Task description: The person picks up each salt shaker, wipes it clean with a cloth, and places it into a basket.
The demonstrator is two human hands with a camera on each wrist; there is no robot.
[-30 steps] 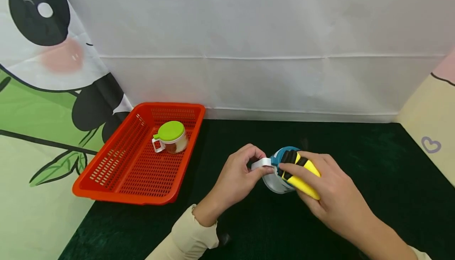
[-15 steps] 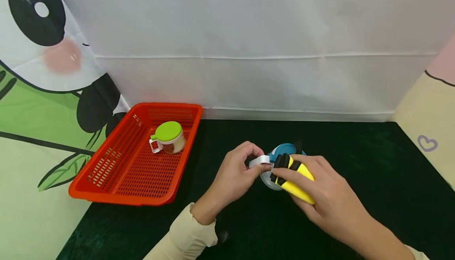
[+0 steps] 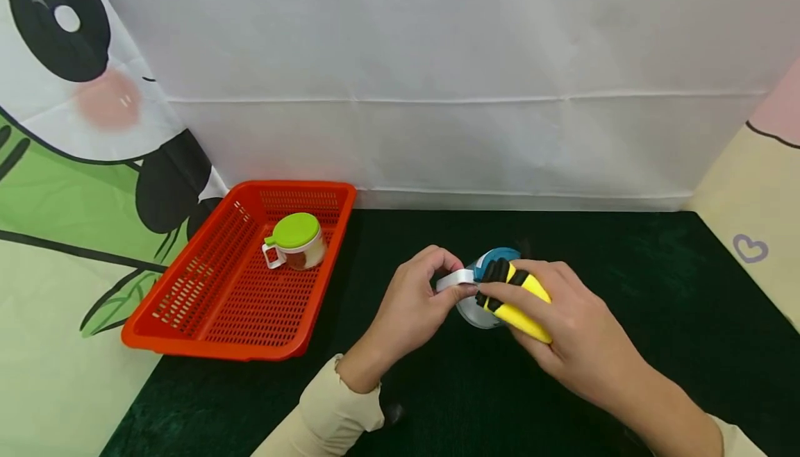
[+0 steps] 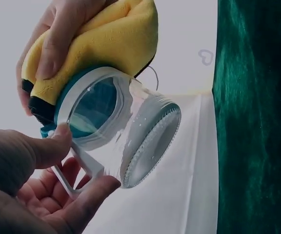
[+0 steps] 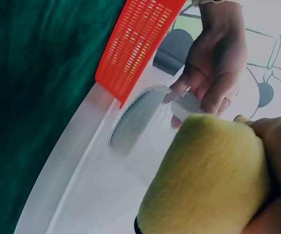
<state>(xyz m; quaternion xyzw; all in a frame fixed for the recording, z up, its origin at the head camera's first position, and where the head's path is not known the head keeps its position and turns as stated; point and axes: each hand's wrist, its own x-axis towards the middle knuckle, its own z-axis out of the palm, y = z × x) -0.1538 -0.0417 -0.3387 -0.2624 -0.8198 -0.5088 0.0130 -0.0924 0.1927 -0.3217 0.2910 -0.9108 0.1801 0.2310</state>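
**Jar lifted a touch, cloth still on the lid**

My left hand (image 3: 417, 298) pinches the white handle (image 3: 455, 279) of the clear jar (image 3: 475, 311), thumb on top and fingers curled under it; the left wrist view shows that pinch plainly, with the jar (image 4: 140, 141) tilted on its side and its ribbed base turned away from me. My right hand (image 3: 565, 325) grips the yellow cloth (image 3: 521, 304), fingers wrapped round it, and presses it against the jar's blue lid (image 3: 496, 259).

Set against the pictures from a second ago, both hands and the jar sit slightly higher in the frame and a little left of where they were, still at the centre of the dark green mat (image 3: 656, 318). The cloth has slid a bit over the lid: its black edge now covers more of the blue rim. The grips themselves have not altered. I judge this to be a wiping stroke in mid-course, with the jar steadied by its handle while the cloth works round the lid, and the wiping not yet finished.

In the left middle of the frame the red basket (image 3: 206, 318) lies as before, holding a second jar with a green lid (image 3: 295, 229). It stands well apart from my hands.
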